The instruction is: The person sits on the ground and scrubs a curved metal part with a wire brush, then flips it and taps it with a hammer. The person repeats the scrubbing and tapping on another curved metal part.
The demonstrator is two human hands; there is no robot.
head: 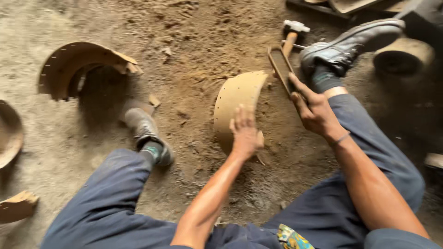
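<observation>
Setting: a person sits on a dirt floor (194, 41), legs in blue trousers (110, 203) spread wide, seen from above.
Left hand: the left hand (244, 131) sits near the centre of the view, fingers together and pointing to 12 o'clock, laid flat on the curved lining (235, 99); the thumb cannot be seen clearly.
Lining: a tan curved strip with rows of small holes, standing on edge on the dirt just above the centre, between the two legs, its hollow side facing 3 o'clock.
Right hand: the right hand (314, 108) is at 2 o'clock from the left hand, fingers clamped round the lower end of a flat dark bar (280, 67).
Bar: it slants up toward 11 o'clock, its top end just beside the upper edge of the lining; whether they touch cannot be told.
Hammer: a hammer (291, 32) with a wooden handle lies at 1 o'clock, just beyond the bar, near the right shoe (346, 46).
Left shoe: the left shoe (145, 131) rests at 9 o'clock from the lining.
Other pieces: a second curved piece (78, 62) stands at 10 o'clock; another (9, 133) lies at the far 9 o'clock edge; a broken scrap (18, 205) at 8 o'clock.
Round block: a round block (404, 55) sits at 2 o'clock, beyond the right shoe.
</observation>
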